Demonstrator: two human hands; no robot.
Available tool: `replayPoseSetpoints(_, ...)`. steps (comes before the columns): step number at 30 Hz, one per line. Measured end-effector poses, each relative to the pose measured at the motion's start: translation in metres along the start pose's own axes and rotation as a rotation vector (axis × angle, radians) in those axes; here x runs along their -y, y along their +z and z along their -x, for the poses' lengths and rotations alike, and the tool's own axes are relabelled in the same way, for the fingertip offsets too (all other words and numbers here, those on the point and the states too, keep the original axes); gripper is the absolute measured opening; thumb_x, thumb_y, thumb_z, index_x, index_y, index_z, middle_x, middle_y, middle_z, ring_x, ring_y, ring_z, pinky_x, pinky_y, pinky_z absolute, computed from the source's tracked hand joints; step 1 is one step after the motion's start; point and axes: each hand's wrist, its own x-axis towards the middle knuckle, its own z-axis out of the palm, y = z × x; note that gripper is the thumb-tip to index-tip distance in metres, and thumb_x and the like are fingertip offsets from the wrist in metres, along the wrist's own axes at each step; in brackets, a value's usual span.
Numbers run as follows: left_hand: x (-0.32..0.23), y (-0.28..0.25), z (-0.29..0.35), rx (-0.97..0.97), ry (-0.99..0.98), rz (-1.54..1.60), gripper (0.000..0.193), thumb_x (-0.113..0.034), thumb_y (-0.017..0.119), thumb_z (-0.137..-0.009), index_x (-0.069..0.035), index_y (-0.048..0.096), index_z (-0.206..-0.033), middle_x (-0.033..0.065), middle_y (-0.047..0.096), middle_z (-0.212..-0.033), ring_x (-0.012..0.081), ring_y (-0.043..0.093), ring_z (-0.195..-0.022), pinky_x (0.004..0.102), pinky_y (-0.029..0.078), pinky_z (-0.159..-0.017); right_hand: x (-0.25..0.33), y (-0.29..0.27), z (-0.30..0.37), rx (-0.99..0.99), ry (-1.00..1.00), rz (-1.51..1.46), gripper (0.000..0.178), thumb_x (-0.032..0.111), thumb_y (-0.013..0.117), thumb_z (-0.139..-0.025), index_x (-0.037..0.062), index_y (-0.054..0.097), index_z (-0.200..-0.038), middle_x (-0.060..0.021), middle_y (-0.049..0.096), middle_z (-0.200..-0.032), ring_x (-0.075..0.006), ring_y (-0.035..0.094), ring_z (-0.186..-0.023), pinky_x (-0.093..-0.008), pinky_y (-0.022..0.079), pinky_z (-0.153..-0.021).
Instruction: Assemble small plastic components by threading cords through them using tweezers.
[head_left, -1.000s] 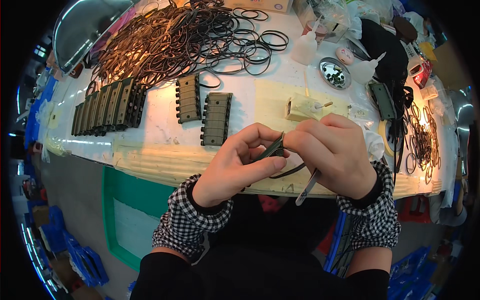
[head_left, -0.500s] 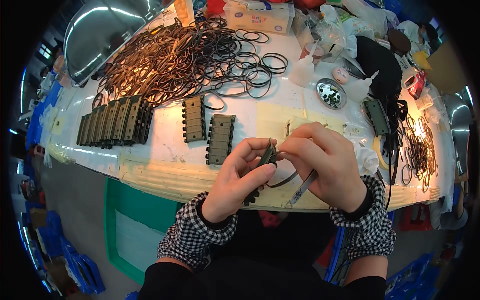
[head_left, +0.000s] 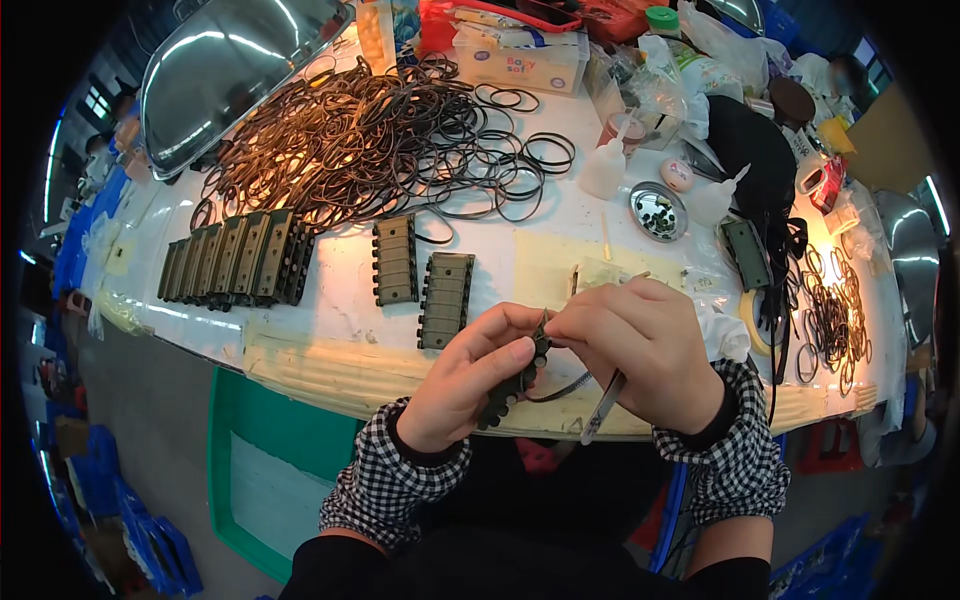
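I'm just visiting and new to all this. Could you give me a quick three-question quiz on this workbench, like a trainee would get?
1. True or false: the left hand holds a dark green knobbed part.

2. Multiple choice: from which hand does the flat metal tool stick out?
A. The left hand
B. The right hand
C. Neither hand

3. Count: how many ribbed pieces lie on the table between the close-packed row and the left hand?

Key: 1. True. 2. B. 3. Two.
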Motion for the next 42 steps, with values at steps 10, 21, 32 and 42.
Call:
replayPoseSetpoints(10, 0.000, 0.003, 0.002, 0.058, 0.075, 0.016, 0.034, -0.010, 0.054, -0.093, -0.001, 0.043, -0.124, 0.0071, 0.053, -0.121, 0.0107, 0.053, -0.104, 0.0262, 0.043, -0.092, -0.010, 0.007, 0.009, -0.022, -0.006, -0.038, 0.024, 0.008, 0.066, -0.069, 0.0067, 0.061, -0.093, -0.0023, 0.062, -0.090, -0.0161, 0.059, -0.068, -0.0274, 0.044, -0.058)
replayPoseSetpoints(21, 0.019, 0.019, 0.000, -0.321, 0.527, -0.563, 0.055, -0.009, 0.042, -0.097, 0.000, 0.017, -0.146, 0.0105, 0.043, -0.130, 0.0140, 0.046, -0.113, 0.0276, 0.038, -0.097, 0.040, 0.043, 0.010, -0.264, 0.558, -0.319, 0.019, 0.007, 0.072, -0.076, 0.0019, 0.060, -0.090, -0.0104, 0.062, -0.080, -0.0266, 0.062, -0.067, -0.0329, 0.048, -0.057)
replayPoseSetpoints(32, 0.026, 0.013, 0.000, -0.333, 0.594, -0.575, 0.058, 0.000, 0.047, -0.094, 0.003, 0.019, -0.145, 0.0089, 0.046, -0.122, 0.0131, 0.047, -0.108, 0.0263, 0.039, -0.094, 0.038, 0.042, 0.011, -0.203, 0.854, -0.840, 0.008, 0.003, 0.063, -0.079, 0.0005, 0.056, -0.081, -0.0086, 0.052, -0.075, -0.0191, 0.053, -0.058, -0.0269, 0.042, -0.050)
replayPoseSetpoints(42, 0.028, 0.008, 0.000, -0.348, 0.516, -0.515, 0.058, 0.001, 0.049, -0.092, 0.006, 0.023, -0.144, 0.0084, 0.039, -0.131, 0.0122, 0.044, -0.113, 0.0258, 0.037, -0.096, 0.037, 0.034, 0.006, -0.151, 0.680, -0.468, 0.011, 0.006, 0.064, -0.077, 0.0019, 0.054, -0.077, -0.0080, 0.051, -0.072, -0.0190, 0.054, -0.059, -0.0289, 0.044, -0.050)
